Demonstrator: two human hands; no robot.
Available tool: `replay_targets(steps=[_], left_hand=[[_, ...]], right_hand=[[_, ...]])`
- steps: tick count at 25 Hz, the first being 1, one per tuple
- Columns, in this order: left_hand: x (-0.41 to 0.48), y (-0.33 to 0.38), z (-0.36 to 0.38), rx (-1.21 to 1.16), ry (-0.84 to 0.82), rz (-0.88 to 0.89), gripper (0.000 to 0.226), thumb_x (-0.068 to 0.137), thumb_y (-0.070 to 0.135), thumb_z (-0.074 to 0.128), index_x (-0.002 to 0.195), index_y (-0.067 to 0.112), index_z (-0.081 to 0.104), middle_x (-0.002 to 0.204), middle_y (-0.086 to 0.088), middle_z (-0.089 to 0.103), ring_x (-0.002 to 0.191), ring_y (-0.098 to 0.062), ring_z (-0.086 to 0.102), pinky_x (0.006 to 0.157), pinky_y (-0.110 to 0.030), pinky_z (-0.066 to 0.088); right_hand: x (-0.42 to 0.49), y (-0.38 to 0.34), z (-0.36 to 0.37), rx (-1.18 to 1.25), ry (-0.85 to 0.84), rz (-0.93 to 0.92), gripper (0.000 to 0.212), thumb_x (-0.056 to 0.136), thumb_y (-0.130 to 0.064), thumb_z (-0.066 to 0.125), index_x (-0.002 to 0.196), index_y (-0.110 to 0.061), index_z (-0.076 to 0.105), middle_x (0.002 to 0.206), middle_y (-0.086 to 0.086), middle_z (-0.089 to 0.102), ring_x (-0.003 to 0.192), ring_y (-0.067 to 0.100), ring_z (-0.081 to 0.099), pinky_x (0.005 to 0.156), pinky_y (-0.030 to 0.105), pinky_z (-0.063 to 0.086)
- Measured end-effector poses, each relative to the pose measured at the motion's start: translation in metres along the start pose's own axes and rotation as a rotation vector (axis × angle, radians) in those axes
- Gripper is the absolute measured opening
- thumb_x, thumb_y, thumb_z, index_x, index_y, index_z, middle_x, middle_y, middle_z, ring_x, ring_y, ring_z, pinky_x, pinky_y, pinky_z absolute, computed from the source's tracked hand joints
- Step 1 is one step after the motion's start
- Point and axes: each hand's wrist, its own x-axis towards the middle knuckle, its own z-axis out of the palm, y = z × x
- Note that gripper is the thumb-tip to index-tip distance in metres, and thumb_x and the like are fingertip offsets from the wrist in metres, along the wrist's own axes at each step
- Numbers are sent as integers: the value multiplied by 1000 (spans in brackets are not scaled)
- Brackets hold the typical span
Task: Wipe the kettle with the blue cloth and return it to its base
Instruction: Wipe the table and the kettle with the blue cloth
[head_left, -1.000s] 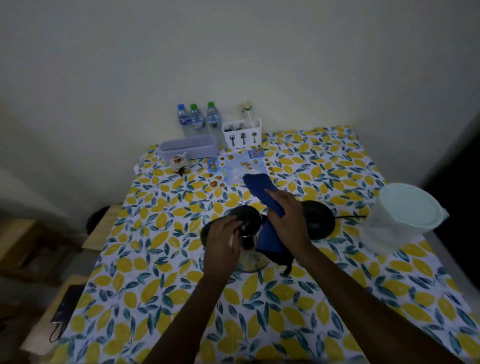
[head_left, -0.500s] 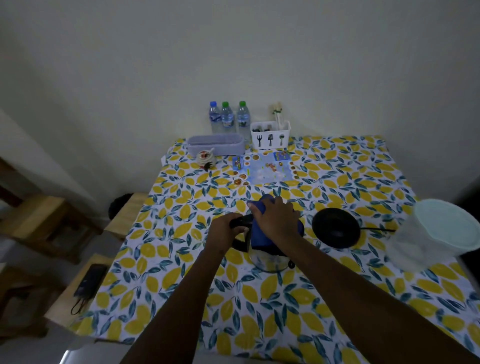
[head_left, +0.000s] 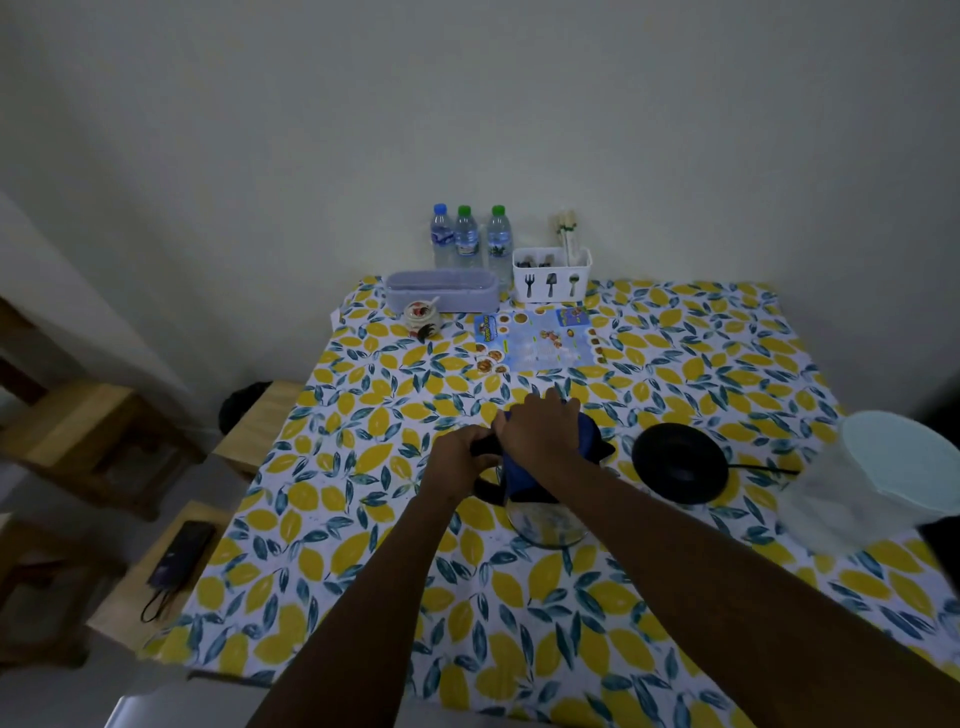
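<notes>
A glass kettle (head_left: 546, 522) with a black lid and handle stands on the lemon-print tablecloth (head_left: 571, 613), off its base. My left hand (head_left: 460, 460) grips the black handle at the kettle's left side. My right hand (head_left: 540, 431) lies flat on top of the kettle and presses the blue cloth (head_left: 524, 480) over the lid; the cloth hangs down the kettle's near side. The round black base (head_left: 678, 462), with its cord running right, sits just to the right of the kettle, apart from it.
A pale lidded plastic container (head_left: 878, 478) stands at the right edge. At the back are three water bottles (head_left: 467, 236), a white cutlery caddy (head_left: 550, 275), a lilac tray (head_left: 441, 291), a small pot (head_left: 422, 317) and a printed mat (head_left: 540, 340). Wooden stools (head_left: 156, 561) stand on the left.
My right hand has slid with the cloth from the kettle's side up onto its lid. The camera has pulled back and up, so the table looks smaller.
</notes>
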Motion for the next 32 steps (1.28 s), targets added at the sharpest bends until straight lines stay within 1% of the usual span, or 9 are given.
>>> replay_targets(steps=[6, 9, 14, 17, 19, 23, 27, 30, 32], left_hand=[[-1, 0, 0, -19, -12, -40, 22, 81, 18, 72, 100, 8, 68, 97, -16, 72, 89, -29, 65, 73, -31, 46], [-1, 2, -4, -27, -31, -50, 25, 78, 21, 76, 100, 11, 69, 96, -13, 73, 90, -27, 66, 74, -33, 48], [2, 9, -6, 70, -94, -26, 32, 78, 16, 72, 110, 12, 65, 103, -13, 71, 97, -29, 64, 75, -30, 45], [6, 23, -5, 136, -179, 46, 45, 83, 19, 68, 127, 19, 57, 121, -12, 66, 111, -30, 59, 92, -39, 45], [5, 27, -3, 104, -182, 53, 50, 85, 30, 67, 132, 20, 54, 130, -14, 61, 119, -30, 55, 99, -39, 42], [0, 27, -2, 25, -127, 66, 52, 76, 39, 60, 125, 22, 60, 121, -10, 68, 111, -26, 61, 87, -27, 42], [2, 25, 2, 20, -99, 58, 46, 84, 31, 68, 128, 22, 58, 126, -9, 66, 115, -26, 59, 92, -29, 42], [3, 26, 1, 57, -107, 74, 47, 86, 30, 67, 130, 20, 56, 130, -9, 63, 119, -26, 57, 98, -35, 43], [3, 26, 0, 83, -107, 86, 47, 87, 32, 66, 131, 20, 55, 130, -9, 63, 118, -27, 57, 97, -35, 43]], right_hand=[[-22, 20, 25, -104, 226, -204, 40, 87, -51, 47, 104, -18, 65, 109, 9, 67, 105, 38, 56, 87, 52, 45], [20, 27, -4, 46, -117, -193, 47, 88, -54, 43, 92, -14, 68, 89, 13, 64, 93, 35, 57, 87, 49, 40], [71, 48, -18, 194, -548, -129, 48, 92, -52, 44, 94, -8, 64, 94, 20, 58, 70, 26, 51, 71, 37, 41], [77, 64, -21, 342, -635, 14, 53, 89, -58, 45, 120, -17, 56, 120, 17, 54, 92, 30, 56, 85, 42, 44], [75, 84, -16, 598, -632, 133, 56, 88, -55, 50, 126, -14, 54, 123, 19, 52, 99, 34, 57, 88, 45, 46], [54, 133, 21, 1166, -575, 306, 45, 90, -43, 57, 122, -11, 56, 110, 13, 65, 87, 27, 64, 67, 37, 51], [16, 156, 65, 1564, -478, 472, 20, 89, -28, 55, 92, -9, 61, 60, 4, 69, 56, 17, 65, 51, 27, 50], [-17, 145, 85, 1824, -363, 437, 26, 95, -28, 43, 81, -19, 63, 58, -6, 65, 54, 10, 56, 49, 23, 45], [-32, 122, 105, 1912, -124, 393, 35, 91, -41, 43, 102, -16, 65, 69, -3, 69, 58, 10, 59, 54, 27, 49]])
